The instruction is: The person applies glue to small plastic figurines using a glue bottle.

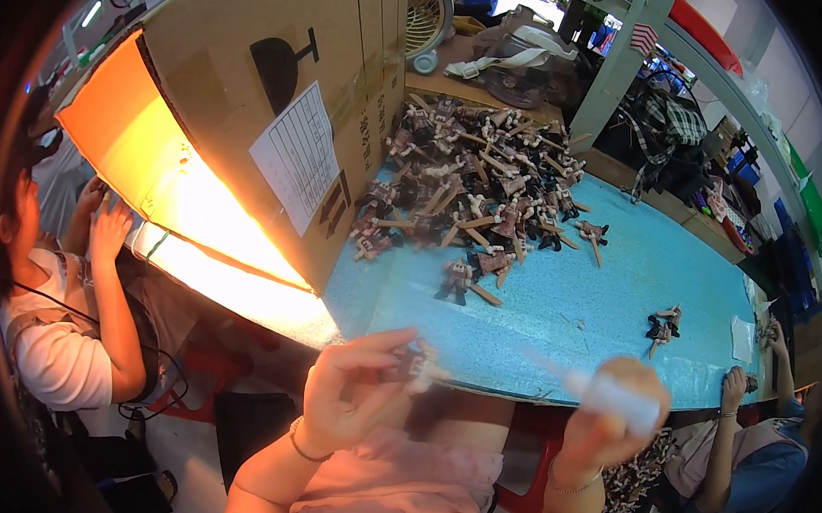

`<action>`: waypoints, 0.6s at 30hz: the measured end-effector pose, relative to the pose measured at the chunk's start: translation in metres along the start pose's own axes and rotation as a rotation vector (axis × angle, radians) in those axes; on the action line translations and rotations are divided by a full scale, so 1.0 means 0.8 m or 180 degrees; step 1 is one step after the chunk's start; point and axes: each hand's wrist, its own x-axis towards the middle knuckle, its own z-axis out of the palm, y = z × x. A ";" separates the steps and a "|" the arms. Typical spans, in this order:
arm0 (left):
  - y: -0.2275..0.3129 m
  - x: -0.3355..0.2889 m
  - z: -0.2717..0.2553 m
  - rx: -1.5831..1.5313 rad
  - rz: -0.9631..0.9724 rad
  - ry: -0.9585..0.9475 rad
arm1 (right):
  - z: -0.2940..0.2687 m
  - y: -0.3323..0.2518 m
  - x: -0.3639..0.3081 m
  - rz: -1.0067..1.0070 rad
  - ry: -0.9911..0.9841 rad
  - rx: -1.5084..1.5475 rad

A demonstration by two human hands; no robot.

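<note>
At the far left of the frame a co-worker sits with both arms raised beside a brightly lit cardboard flap. Next comes a tall cardboard carton, its lower corner reaching down to the tabletop and walling off the left side. Just below, at lower centre, the left hand pinches a small figure between thumb and fingers, right at the near edge; it's blurred, and I can't tell which way it faces. Above it, a pile of similar figures fills the upper centre, their brown flat pieces sticking out at all angles. Between pile and near edge runs a band of blue surface, widening to the right. At lower right, the right hand is wrapped around a white object, smeared by motion, its long axis sloping from upper left to lower right. Beyond lies a loose pair of figures, then another co-worker at the far right edge.
</note>
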 end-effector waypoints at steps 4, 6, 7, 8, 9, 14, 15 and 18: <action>0.001 -0.010 -0.004 -0.0502 -0.0374 0.0688 | 0.010 0.079 0.000 0.1395 0.0070 0.0557; -0.004 -0.017 -0.015 -0.0819 -0.0602 0.0659 | 0.009 0.118 0.004 0.1757 -0.0126 0.0615; -0.005 -0.019 -0.020 -0.1170 -0.0861 0.0586 | 0.003 0.134 0.008 0.1911 -0.0164 0.0495; -0.001 -0.020 -0.021 -0.1341 -0.1011 0.0690 | 0.003 0.150 0.012 0.2076 -0.0231 0.0411; 0.002 -0.022 -0.024 -0.1292 -0.0954 0.0760 | 0.003 0.165 0.016 0.2045 -0.0303 0.0479; 0.013 -0.047 -0.044 -0.1730 -0.0992 0.0990 | -0.009 0.230 0.023 0.1276 -0.0884 -0.1526; 0.015 -0.049 -0.052 -0.1456 -0.0969 0.0950 | -0.014 0.243 0.024 0.1212 -0.0917 -0.1636; 0.014 -0.059 -0.073 -0.1516 -0.0838 0.1151 | -0.018 0.202 0.014 0.0333 -0.0390 -0.2492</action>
